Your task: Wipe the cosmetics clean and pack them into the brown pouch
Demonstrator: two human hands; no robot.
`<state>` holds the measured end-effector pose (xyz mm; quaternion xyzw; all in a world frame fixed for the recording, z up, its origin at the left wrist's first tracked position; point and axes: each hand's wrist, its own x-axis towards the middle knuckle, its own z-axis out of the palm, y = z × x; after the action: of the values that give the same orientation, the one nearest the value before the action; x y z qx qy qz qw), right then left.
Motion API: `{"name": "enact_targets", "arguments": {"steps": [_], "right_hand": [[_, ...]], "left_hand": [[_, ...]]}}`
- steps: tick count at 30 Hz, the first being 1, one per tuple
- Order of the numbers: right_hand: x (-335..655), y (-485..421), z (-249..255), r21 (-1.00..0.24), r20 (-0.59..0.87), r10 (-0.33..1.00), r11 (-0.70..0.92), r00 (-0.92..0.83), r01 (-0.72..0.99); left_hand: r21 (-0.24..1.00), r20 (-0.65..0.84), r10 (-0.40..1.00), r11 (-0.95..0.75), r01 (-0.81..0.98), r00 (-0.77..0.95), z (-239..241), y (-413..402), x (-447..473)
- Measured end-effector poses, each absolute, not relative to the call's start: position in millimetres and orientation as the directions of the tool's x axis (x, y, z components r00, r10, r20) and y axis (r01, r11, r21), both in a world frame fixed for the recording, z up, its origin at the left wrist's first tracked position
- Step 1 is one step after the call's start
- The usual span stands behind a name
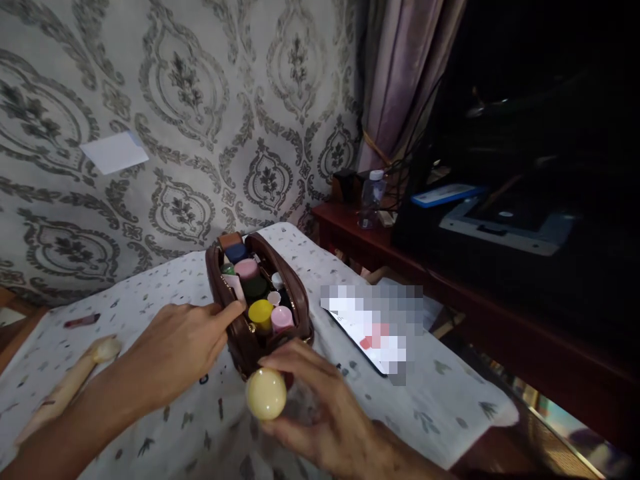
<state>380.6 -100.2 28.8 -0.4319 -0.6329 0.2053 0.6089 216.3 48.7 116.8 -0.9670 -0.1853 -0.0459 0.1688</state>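
Observation:
A brown zip pouch (297, 303) stands open on a patterned white cloth, packed with several bottles and jars whose caps are yellow (261, 313), pink and dark green. My left hand (175, 347) rests against the pouch's left rim, fingers curled and forefinger pressing on the edge. My right hand (320, 407) is closed around a round cream-coloured ball-shaped cap or jar (265, 393), held just in front of the pouch's near end.
A phone (373, 327) lies on the cloth right of the pouch. A cream-coloured tube or stick (70, 383) lies at the left. A dark wooden side table (450, 267) to the right carries a plastic bottle (371, 198) and electronics. Patterned wall behind.

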Motion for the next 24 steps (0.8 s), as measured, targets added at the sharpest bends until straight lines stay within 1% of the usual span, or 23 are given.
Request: {"name": "enact_targets", "arguments": {"steps": [2, 4, 8, 11, 14, 18, 24], "right_hand": [[395, -100, 33, -0.771, 0.62, 0.767, 0.555, 0.166, 0.313], [409, -96, 40, -0.776, 0.616, 0.755, 0.535, 0.224, 0.333], [428, -75, 59, -0.815, 0.56, 0.768, 0.444, 0.31, 0.373], [433, -54, 73, -0.801, 0.557, 0.794, 0.436, 0.244, 0.41], [432, -35, 83, -0.759, 0.57, 0.813, 0.464, 0.121, 0.456], [428, -16, 87, -0.673, 0.553, 0.832, 0.473, -0.039, 0.569], [425, 0, 83, -0.601, 0.526, 0.842, 0.468, -0.121, 0.648]], "left_hand": [[-0.319, 0.15, 0.371, -0.859, 0.4, 0.917, 113, 47, 213], [-0.288, 0.188, 0.393, -0.854, 0.433, 0.9, 106, 44, 207], [-0.192, 0.337, 0.402, -0.856, 0.481, 0.851, 88, 36, 200], [-0.182, 0.413, 0.386, -0.853, 0.49, 0.825, 79, 33, 201], [-0.209, 0.443, 0.358, -0.851, 0.483, 0.822, 74, 34, 203], [-0.23, 0.463, 0.347, -0.842, 0.488, 0.816, 69, 38, 202], [-0.173, 0.486, 0.34, -0.866, 0.47, 0.805, 59, 40, 196]]}}
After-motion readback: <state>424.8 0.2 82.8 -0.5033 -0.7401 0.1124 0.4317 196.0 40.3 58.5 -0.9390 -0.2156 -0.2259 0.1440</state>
